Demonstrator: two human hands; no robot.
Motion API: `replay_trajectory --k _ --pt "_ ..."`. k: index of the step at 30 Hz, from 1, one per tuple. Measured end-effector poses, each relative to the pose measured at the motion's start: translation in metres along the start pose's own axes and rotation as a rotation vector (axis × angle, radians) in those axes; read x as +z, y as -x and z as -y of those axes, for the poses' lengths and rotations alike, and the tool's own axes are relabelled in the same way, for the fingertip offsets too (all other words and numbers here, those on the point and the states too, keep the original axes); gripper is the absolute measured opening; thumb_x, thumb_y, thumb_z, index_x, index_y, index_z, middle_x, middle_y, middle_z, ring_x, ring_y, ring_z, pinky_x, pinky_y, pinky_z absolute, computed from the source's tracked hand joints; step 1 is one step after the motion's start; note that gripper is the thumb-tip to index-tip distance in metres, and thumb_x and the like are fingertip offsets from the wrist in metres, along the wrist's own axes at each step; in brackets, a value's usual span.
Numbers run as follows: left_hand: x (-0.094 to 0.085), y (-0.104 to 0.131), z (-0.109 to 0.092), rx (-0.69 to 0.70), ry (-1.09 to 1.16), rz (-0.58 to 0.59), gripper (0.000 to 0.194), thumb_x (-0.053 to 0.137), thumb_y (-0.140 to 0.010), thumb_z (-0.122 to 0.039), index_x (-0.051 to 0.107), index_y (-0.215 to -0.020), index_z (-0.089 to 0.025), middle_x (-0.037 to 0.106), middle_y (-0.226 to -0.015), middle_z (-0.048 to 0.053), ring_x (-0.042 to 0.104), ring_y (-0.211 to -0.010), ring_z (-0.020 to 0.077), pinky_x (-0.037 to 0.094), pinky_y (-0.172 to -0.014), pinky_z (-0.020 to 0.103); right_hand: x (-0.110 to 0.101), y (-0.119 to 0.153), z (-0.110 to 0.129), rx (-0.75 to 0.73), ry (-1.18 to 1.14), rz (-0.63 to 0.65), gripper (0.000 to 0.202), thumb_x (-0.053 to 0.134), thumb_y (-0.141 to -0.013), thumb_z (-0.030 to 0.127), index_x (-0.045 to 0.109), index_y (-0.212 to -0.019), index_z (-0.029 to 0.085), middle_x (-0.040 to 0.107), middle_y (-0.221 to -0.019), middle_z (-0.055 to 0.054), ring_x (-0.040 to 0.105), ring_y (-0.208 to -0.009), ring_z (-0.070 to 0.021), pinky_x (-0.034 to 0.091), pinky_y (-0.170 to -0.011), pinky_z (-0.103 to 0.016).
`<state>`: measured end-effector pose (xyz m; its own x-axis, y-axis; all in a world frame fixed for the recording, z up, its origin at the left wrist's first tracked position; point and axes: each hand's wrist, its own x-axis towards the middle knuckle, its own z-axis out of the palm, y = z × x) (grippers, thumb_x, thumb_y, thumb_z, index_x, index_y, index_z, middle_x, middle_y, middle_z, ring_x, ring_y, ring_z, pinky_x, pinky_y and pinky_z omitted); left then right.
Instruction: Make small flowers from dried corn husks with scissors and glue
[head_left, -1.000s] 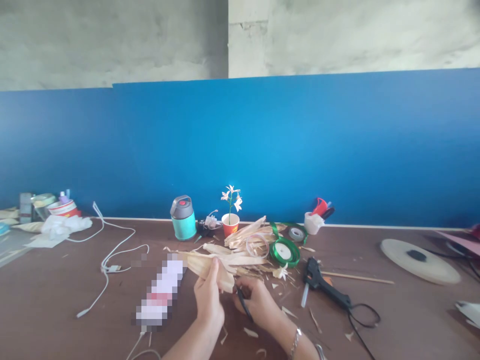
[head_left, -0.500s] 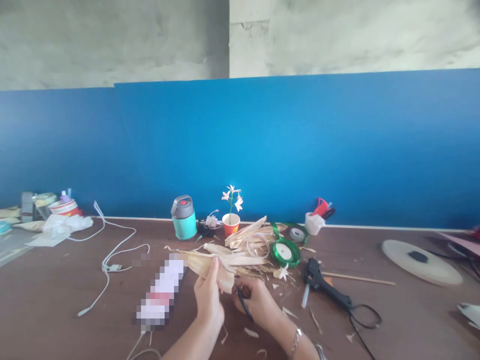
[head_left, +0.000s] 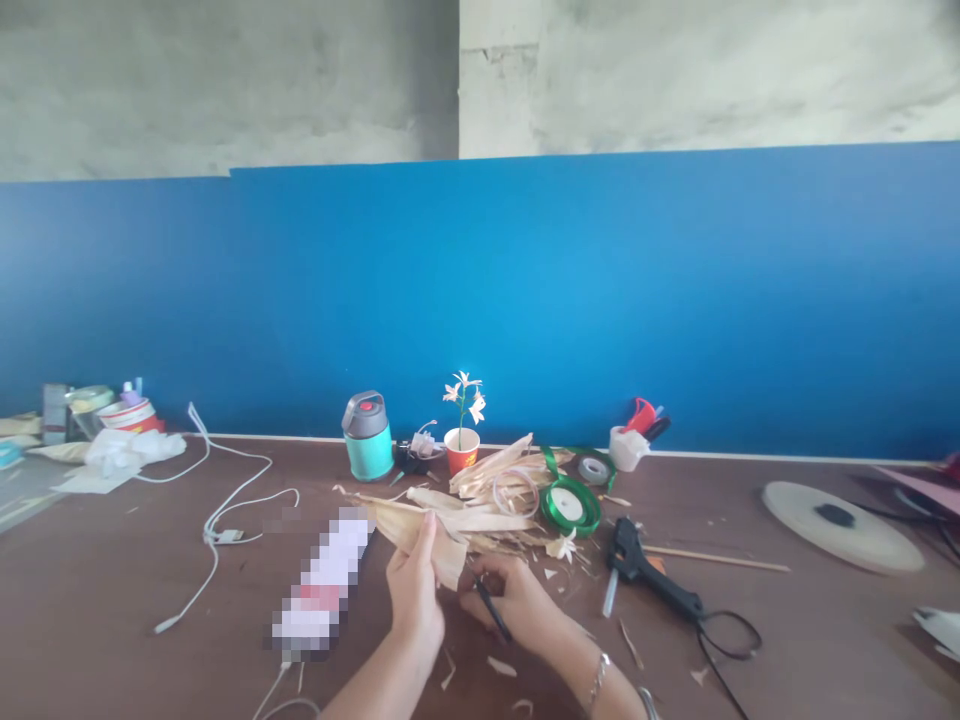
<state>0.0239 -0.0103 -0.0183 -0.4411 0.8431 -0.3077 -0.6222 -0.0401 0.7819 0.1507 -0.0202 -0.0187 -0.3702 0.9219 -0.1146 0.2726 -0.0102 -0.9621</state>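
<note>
Dried husk sheet (head_left: 448, 557), pale straw colour, resembling corn husk: lower centre of the frame, raised in the left hand (head_left: 416, 595), its narrow end towards the phone-shaped pixelated patch. Left grip: closed, thumb on the upper face, fingers mostly hidden beneath. Right hand (head_left: 521, 605): just beside the wide end, fingers curled around a slim black tool (head_left: 491, 607), probably scissors; blade opening cannot be told

Handling, as judged: very light, thin, papery, flexible across its width, liable to split along the grain; slight slip on the smooth face. Best hold: a flat, gentle pinch at the broad middle, clear of the edge

Materials: husk pile (head_left: 487, 472), centre right, fibrous, long, curled; ribbon spool (head_left: 566, 503), round, glossy green around a white core; paper cup (head_left: 462, 460), red and white, tapered, bearing a slender flower stem (head_left: 461, 425) with pointed pale petals; glue gun (head_left: 670, 588), lower right, black, hard; table (head_left: 817, 655), brown, smooth, strewn with scraps
</note>
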Motion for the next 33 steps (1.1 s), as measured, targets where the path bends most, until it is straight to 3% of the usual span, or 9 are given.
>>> replay_trajectory --k 3,6,9,13,20,33 --pt "0.002 -0.007 -0.011 0.012 0.039 -0.004 0.029 0.082 -0.059 -0.030 0.067 -0.077 -0.012 0.069 -0.059 0.002 0.065 -0.050 0.0151 0.049 -0.046 0.023 -0.009 0.001 -0.001 0.111 -0.042 0.088 0.011 0.064 -0.064 0.022 0.060 -0.072 0.016 0.049 -0.045 0.007 0.038 -0.034 -0.0063 0.029 -0.034 -0.018" --pt "0.003 -0.020 -0.023 0.045 0.055 -0.023 0.028 0.082 -0.059 -0.023 0.069 -0.080 -0.011 0.073 -0.069 0.005 0.068 -0.060 0.0167 0.053 -0.054 0.023 -0.018 0.004 0.001 0.132 -0.089 0.188 0.013 0.065 -0.062 0.021 0.060 -0.072 0.015 0.051 -0.046 0.006 0.043 -0.036 -0.0063 0.034 -0.035 -0.017" --pt "0.000 -0.032 -0.031 0.058 0.002 0.055 0.028 0.081 -0.059 -0.025 0.070 -0.080 -0.010 0.073 -0.069 0.007 0.069 -0.062 0.0186 0.054 -0.056 0.025 -0.024 0.007 0.004 0.159 -0.101 0.260 0.013 0.065 -0.063 0.021 0.062 -0.073 0.014 0.053 -0.046 0.006 0.044 -0.038 -0.0053 0.035 -0.036 -0.015" --pt "-0.002 -0.038 -0.035 0.048 -0.091 0.141 0.031 0.082 -0.057 -0.027 0.070 -0.079 -0.008 0.074 -0.068 0.008 0.070 -0.062 0.0211 0.054 -0.057 0.027 -0.026 0.008 0.006 0.171 -0.117 0.250 0.016 0.065 -0.064 0.025 0.062 -0.075 0.014 0.052 -0.045 0.007 0.042 -0.036 -0.0042 0.032 -0.034 -0.014" --pt "-0.002 -0.037 -0.035 0.048 -0.145 0.173 0.037 0.083 -0.054 -0.031 0.069 -0.080 -0.008 0.073 -0.065 0.007 0.069 -0.060 0.0217 0.053 -0.055 0.028 -0.027 0.007 0.001 0.189 -0.157 0.233 0.027 0.070 -0.063 0.033 0.061 -0.079 0.013 0.052 -0.043 0.007 0.042 -0.034 -0.0042 0.032 -0.034 -0.014" --pt "-0.005 -0.037 -0.029 0.043 -0.270 0.308 0.034 0.081 -0.057 -0.035 0.068 -0.078 -0.011 0.070 -0.062 0.004 0.066 -0.055 0.0180 0.051 -0.051 0.025 -0.027 0.006 -0.001 0.155 -0.176 0.220 0.020 0.069 -0.066 0.028 0.062 -0.078 0.013 0.051 -0.043 0.007 0.039 -0.032 -0.0028 0.029 -0.030 -0.012"
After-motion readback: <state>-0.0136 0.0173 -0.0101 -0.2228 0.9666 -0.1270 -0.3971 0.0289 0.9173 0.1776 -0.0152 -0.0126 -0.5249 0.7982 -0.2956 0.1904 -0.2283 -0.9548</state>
